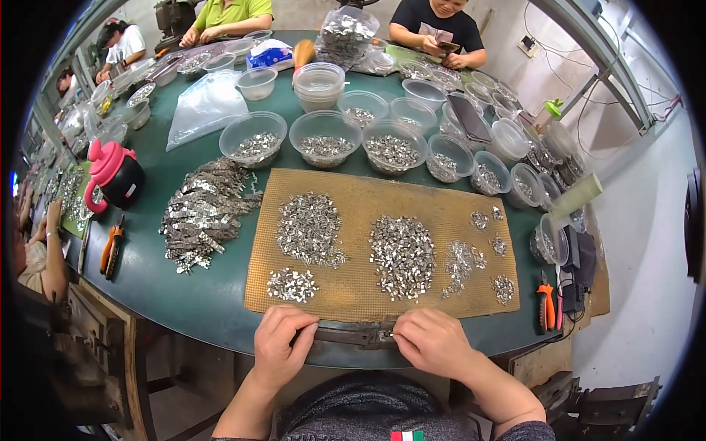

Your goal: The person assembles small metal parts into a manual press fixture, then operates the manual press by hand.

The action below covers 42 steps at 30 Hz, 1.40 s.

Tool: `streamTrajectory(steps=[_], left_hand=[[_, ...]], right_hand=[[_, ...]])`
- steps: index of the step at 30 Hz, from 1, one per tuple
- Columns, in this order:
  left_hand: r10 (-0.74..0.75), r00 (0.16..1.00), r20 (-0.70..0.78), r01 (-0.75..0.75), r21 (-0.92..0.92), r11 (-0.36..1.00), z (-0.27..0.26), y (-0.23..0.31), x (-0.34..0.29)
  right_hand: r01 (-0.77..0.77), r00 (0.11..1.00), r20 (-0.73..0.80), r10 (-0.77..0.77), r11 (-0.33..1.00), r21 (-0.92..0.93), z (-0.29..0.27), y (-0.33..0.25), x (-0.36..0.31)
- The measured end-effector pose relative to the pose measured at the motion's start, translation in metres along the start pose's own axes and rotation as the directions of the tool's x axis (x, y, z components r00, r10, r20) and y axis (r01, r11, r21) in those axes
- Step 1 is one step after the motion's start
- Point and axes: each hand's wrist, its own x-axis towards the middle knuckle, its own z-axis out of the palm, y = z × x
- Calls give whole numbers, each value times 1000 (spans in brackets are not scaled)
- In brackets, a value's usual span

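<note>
The left hand (283, 338) is curled, thumb and forefinger nearly meeting at the left end of a dark metal bar (342, 336); whether it grips anything there, I cannot tell. The right hand (434, 342) is bent in a close pinch at the bar's other end, and what it may hold is too small to tell. The bar lies between the hands at the table's near edge, just below a tan mat (360, 195) bearing heaps of silvery bits (401, 257). Metal strips (202, 209) lie left of the mat; clear bowls (325, 140) stand beyond it.
</note>
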Motion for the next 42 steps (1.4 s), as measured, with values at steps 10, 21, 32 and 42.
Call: streamTrajectory(steps=[10,21,32,42], left_hand=[[59,998,26,-59,4,998,12,21,10],[186,936,298,-181,-45,982,66,55,28],[144,910,389,-184,67,981,89,75,46],[220,806,549,-340,124,932,107,81,90]], right_hand=[[52,998,-12,-56,981,-185,-1,-10,-12],[-230,965,-108,239,969,90,-30,17,-41],[-344,924,-121,363,927,148,-55,47,-65],[-186,980,-101,171,968,-167,-50,68,-22]])
